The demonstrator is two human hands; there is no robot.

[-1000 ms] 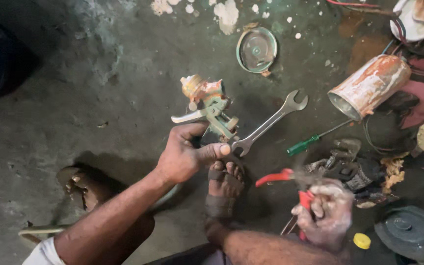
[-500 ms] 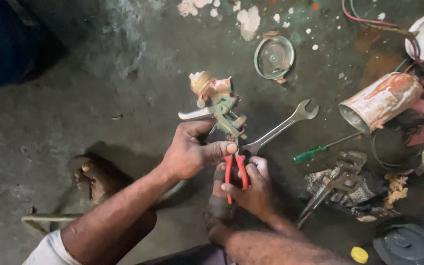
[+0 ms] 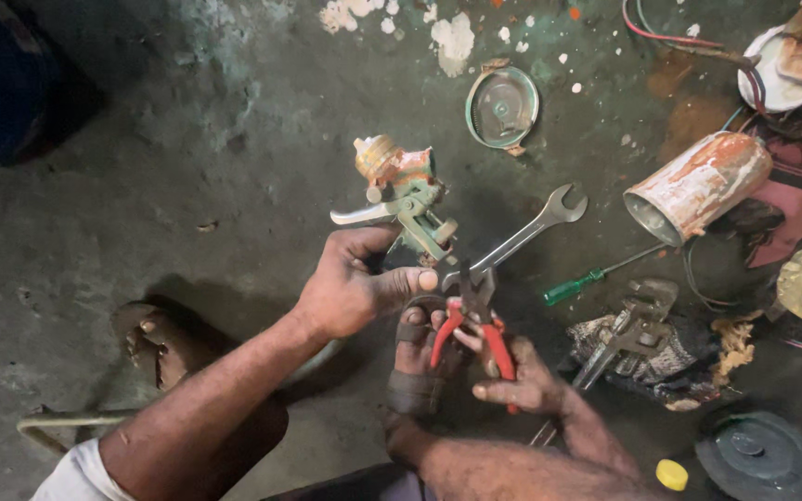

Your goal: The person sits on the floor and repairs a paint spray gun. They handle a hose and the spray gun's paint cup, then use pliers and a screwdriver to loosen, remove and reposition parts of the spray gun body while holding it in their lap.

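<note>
The left hand (image 3: 350, 289) grips a paint-stained metal spray gun (image 3: 406, 199), fingers wrapped around its base. Just below the gun, the right hand (image 3: 522, 380) closes around red-handled pliers (image 3: 471, 320), jaws toward the gun. A steel open-ended spanner (image 3: 522, 237) lies right of the gun, then a green screwdriver (image 3: 587, 280), a rusty tin can (image 3: 698, 186). A round lid (image 3: 503, 107) lies above.

At centre frame, the spray gun (image 3: 401, 199) is pale green with orange-brown rust and a silver trigger. Just below it, the pliers (image 3: 472, 325) have red handles and dark jaws. The open-end wrench (image 3: 523, 234) is bare silver. To its right, the screwdriver (image 3: 588, 276) has a green handle. The tin can (image 3: 698, 186) at right is white streaked with rust-orange. The small cap (image 3: 671, 474) at lower right is yellow.
</note>
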